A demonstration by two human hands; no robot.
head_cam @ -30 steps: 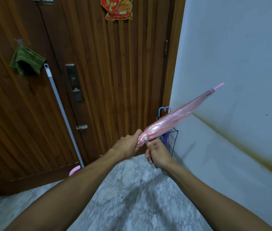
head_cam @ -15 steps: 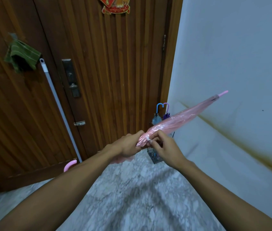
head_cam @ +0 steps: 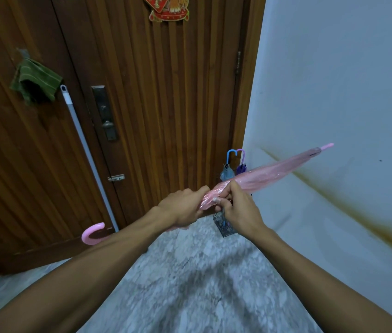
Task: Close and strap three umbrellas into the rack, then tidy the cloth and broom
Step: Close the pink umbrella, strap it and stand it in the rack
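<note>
**Tying up the pink umbrella**

The long see-through pink plastic umbrella (head_cam: 262,175) is folded and held slanting above the floor. The left hand (head_cam: 183,207) grips it. The right hand (head_cam: 238,207) pinches near its strap. Next, I think, it goes into the black wire rack (head_cam: 223,227).

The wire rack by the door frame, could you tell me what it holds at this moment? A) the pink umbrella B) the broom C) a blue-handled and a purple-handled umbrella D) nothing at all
C: the blue-handled umbrella and the purple-handled umbrella stand in the wire rack, while the pink umbrella is gripped by the left hand and right hand.
</note>
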